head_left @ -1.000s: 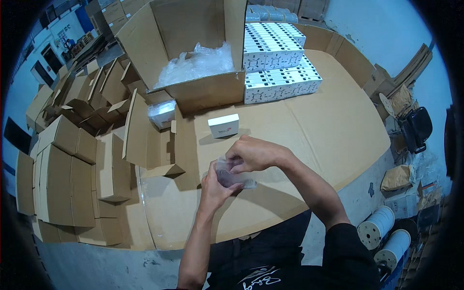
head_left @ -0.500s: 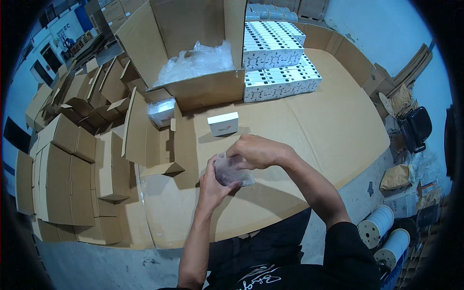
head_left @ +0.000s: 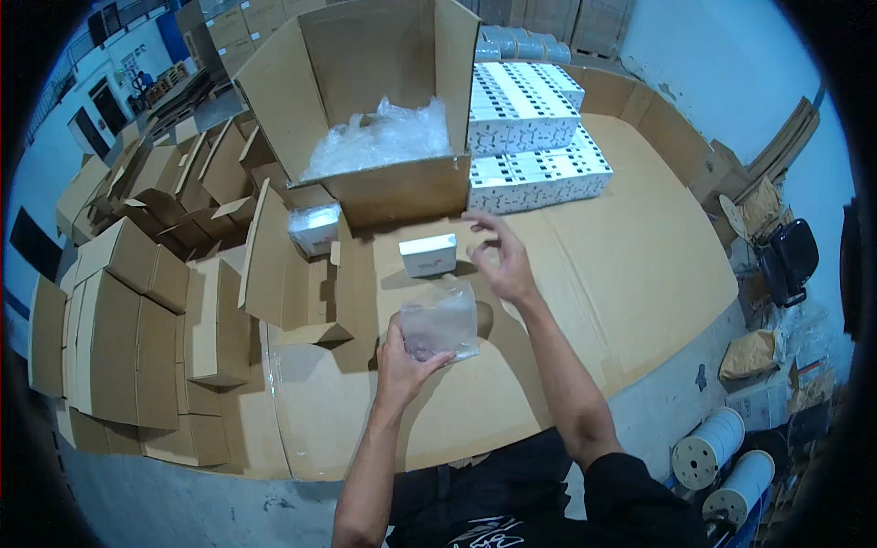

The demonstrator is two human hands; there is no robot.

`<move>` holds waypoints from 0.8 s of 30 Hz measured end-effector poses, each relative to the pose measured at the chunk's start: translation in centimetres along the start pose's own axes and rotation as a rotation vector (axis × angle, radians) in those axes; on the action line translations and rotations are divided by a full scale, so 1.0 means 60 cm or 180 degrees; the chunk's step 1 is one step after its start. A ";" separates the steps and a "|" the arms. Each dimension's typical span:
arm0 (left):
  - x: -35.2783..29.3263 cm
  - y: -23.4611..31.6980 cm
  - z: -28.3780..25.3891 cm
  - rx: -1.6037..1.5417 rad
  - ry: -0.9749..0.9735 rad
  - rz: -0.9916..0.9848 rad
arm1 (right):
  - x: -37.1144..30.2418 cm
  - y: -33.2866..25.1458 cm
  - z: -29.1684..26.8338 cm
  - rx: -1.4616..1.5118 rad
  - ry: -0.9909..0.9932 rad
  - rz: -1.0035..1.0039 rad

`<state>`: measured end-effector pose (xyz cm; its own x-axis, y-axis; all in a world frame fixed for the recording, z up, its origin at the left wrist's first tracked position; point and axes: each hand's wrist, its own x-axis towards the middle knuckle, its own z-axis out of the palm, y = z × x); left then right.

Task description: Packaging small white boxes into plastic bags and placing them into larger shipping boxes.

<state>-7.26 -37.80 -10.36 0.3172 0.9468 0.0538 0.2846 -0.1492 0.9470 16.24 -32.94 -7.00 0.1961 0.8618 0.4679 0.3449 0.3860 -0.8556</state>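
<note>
Left hand [head_left: 406, 373] low and clamped, its thumb [head_left: 438, 362] pointing right, left forearm [head_left: 370, 461] steep from the near side! Right hand [head_left: 477, 241] hung farther out, fingers bent and parted, right forearm [head_left: 566, 379] slanted far-left!

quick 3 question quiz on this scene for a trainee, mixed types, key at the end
1. True or false: the right hand grips the clear bag.

2. What lies in the big carton?
A) cable spools
B) crumpled clear plastic
C) rolled paper

3. Fill in: just left of the right hand's fingers stands the ____.

Key:
1. False; only the left hand holds it, and the right hand is off it with its fingers spread.
2. B
3. lone white box
</note>
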 end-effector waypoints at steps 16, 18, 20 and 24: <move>0.014 -0.005 -0.014 -0.0239 -0.0116 0.0125 | -0.009 0.054 0.033 0.0540 0.0078 0.0477; 0.016 -0.008 -0.015 -0.0192 -0.0069 0.0188 | -0.007 0.049 0.032 0.1069 0.0405 0.0720; 0.015 -0.009 -0.016 -0.0276 -0.0112 0.0121 | -0.008 0.036 0.025 0.1964 0.0733 0.0768; 0.015 -0.025 -0.012 -0.0388 -0.0113 0.0139 | -0.020 0.028 0.025 0.2946 0.0441 0.0828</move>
<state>-8.07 -36.50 -11.48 0.3594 0.9291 0.0867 0.1584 -0.1523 0.9755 15.22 -32.85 -9.30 0.2909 0.9333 0.2108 -0.5715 0.3462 -0.7440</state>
